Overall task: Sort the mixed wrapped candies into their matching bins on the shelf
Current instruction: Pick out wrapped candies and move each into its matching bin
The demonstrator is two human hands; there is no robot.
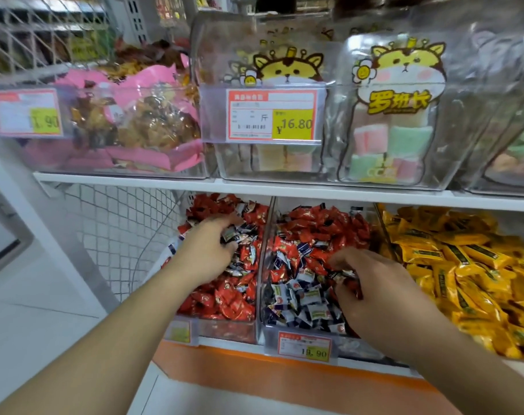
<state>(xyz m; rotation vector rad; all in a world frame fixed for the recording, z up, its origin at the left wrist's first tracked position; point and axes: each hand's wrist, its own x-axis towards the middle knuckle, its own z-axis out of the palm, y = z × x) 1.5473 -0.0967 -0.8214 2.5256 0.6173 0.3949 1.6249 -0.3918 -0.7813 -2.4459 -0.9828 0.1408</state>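
Two clear bins on the lower shelf hold mixed wrapped candies. The left bin (224, 330) is mostly red candies (224, 304) with some dark blue-and-white ones. The middle bin (284, 327) has red candies (317, 232) at the back and dark blue-and-white candies (302, 307) in front. My left hand (208, 250) is in the left bin, fingers curled round a few blue-and-white candies (232, 235). My right hand (380, 295) reaches into the middle bin, fingers curled down into the pile and pinching candies (343, 275).
A bin of yellow wrapped candies (464, 265) sits to the right. The upper shelf (284, 187) carries clear bins of pink-wrapped snacks (129, 127) and pastel marshmallow bags (392, 115). A wire mesh panel (117, 229) closes the left side. Price tags (304, 347) front the bins.
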